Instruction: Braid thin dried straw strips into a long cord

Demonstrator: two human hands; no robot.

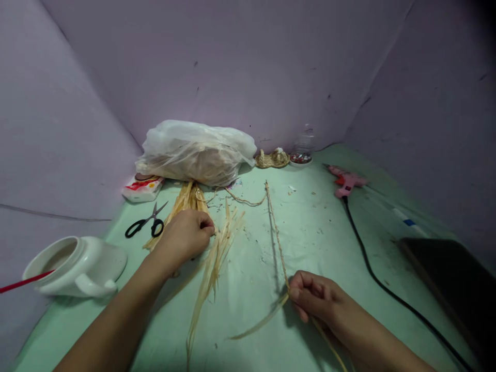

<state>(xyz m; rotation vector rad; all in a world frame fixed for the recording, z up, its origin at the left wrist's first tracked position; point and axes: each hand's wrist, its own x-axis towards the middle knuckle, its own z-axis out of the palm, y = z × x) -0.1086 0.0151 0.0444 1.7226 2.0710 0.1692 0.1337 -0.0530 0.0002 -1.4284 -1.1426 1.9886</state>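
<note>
Now R hand [315, 299] pinches lower end of twisted cord [277, 235] btwn thumb & fingers; cord runs straight up mid table [318, 227], loose tails [260, 325] below grip. L hand [188, 235] curled beside dry strips [219, 250]; can't tell if pinching any. Step looks like twisting strips into cord; next move prob. calls for firm R grip & strip fed from L. Scissors [149, 221] left of L hand, glue gun [347, 182] off right. Plastic bag [194, 142] contents unclear; dark slab [442, 289] blurred, hard to ID; some L fingertips hidden.
</note>
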